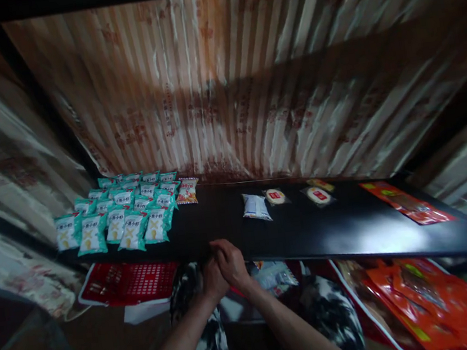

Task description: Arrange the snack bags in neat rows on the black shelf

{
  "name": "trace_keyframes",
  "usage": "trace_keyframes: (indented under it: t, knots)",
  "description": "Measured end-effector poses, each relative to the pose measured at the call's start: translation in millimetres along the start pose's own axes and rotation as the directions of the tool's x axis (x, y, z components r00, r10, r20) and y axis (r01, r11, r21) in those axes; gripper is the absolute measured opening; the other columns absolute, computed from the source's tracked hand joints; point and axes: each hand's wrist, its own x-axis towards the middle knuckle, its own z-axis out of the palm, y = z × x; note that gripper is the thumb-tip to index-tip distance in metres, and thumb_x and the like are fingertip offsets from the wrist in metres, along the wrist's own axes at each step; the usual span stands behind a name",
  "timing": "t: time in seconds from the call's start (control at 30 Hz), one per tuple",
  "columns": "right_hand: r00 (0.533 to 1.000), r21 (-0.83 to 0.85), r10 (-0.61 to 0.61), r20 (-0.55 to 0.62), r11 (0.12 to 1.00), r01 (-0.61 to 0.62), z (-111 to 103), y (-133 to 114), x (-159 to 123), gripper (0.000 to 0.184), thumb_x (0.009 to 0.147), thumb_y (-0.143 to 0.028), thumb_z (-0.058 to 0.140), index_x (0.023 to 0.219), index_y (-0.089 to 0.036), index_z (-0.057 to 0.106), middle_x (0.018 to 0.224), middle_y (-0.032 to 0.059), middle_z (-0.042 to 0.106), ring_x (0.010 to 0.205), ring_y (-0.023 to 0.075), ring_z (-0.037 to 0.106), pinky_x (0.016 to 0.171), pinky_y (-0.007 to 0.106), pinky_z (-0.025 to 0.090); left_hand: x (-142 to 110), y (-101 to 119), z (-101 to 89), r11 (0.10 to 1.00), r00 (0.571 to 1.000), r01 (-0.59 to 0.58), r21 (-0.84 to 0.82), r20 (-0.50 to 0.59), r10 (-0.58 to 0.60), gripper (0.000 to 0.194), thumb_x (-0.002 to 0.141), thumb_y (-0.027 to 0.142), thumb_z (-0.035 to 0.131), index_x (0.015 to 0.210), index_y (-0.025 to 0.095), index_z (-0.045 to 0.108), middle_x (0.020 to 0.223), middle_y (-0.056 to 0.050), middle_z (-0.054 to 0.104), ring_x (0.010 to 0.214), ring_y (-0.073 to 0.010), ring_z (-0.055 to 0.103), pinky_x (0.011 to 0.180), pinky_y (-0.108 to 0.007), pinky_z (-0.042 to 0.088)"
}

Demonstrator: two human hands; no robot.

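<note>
My right hand (pixel 230 261) lies over my left hand (pixel 213 279) at the front edge of the black shelf (pixel 214 223). The right fingers are curled closed against the left hand, and I see no object in them. Most of the left fingers are hidden behind the right hand. Beyond my hands, a small white and blue packet (pixel 256 207) lies on the shelf. To its right are two clear-wrapped round snacks with red labels, one nearer (pixel 276 196) and one farther right (pixel 318 196). Several teal and white snack bags (pixel 133 230) stand in rows at the left.
A red and white snack bag (pixel 187 191) stands beside the teal rows. Flat red packets (pixel 407 202) lie at the shelf's right end. Underneath are a red basket (pixel 153 280), clear packets (pixel 274 277) and large orange bags (pixel 448 299). Striped sheeting (pixel 216 103) closes the back.
</note>
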Motion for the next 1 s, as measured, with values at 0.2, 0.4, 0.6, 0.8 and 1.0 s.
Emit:
trace_keyframes:
  t: [0.2,0.4,0.6,0.8,1.0]
  knots:
    - [0.980,-0.309,0.017,0.196,0.950,0.045,-36,32,-65,0.031,0.077,-0.005,0.045,0.093,-0.018,0.067,0.095,0.0077,0.068,0.093,0.0200,0.059,0.085,0.031,0.045,-33,3,19.9,0.976,0.994,-0.071,0.207,0.102,0.051,0.033,0.082,0.010,0.041,0.107,0.016,0.063,0.116,-0.010,0.060,0.115,-0.0229,0.051,0.100,-0.033,0.040]
    - [0.981,-0.593,0.101,0.163,0.805,0.015,-57,49,-84,0.028,0.084,-0.011,0.045,0.102,-0.019,0.066,0.111,0.0085,0.065,0.103,0.0248,0.054,0.089,0.036,0.040,-29,-6,44.8,0.947,0.991,-0.068,0.314,0.135,0.027,0.046,0.082,0.011,0.040,0.127,0.009,0.051,0.139,-0.015,0.045,0.133,-0.0273,0.034,0.111,-0.040,0.028]
    - [0.982,-0.628,0.085,0.167,0.777,0.040,-54,58,-87,0.037,0.088,-0.016,0.042,0.121,-0.019,0.059,0.122,0.0083,0.062,0.114,0.0231,0.052,0.103,0.036,0.030,-18,1,63.0,0.951,0.999,-0.041,0.306,0.020,0.036,0.046,0.087,0.020,0.039,0.131,0.010,0.048,0.140,-0.012,0.047,0.132,-0.0261,0.037,0.112,-0.039,0.024]
    - [0.963,-0.683,0.243,0.114,0.723,-0.101,-61,57,-84,0.039,0.090,-0.033,0.043,0.126,-0.023,0.055,0.127,0.0093,0.058,0.119,0.0294,0.047,0.108,0.048,0.020,2,4,58.5,0.926,0.994,0.021,0.377,0.089,-0.058,0.045,0.093,0.034,0.029,0.110,0.012,0.065,0.117,-0.014,0.064,0.116,-0.0284,0.053,0.104,-0.043,0.033]
    - [0.915,-0.694,0.377,0.144,0.697,-0.178,-63,60,-79,0.045,0.088,-0.049,0.042,0.124,-0.027,0.057,0.133,0.0116,0.052,0.125,0.0365,0.039,0.106,0.056,0.017,21,-6,60.9,0.928,0.950,-0.037,0.371,0.300,-0.082,0.041,0.092,0.035,0.033,0.111,0.020,0.065,0.115,-0.009,0.067,0.113,-0.0246,0.057,0.100,-0.038,0.038]
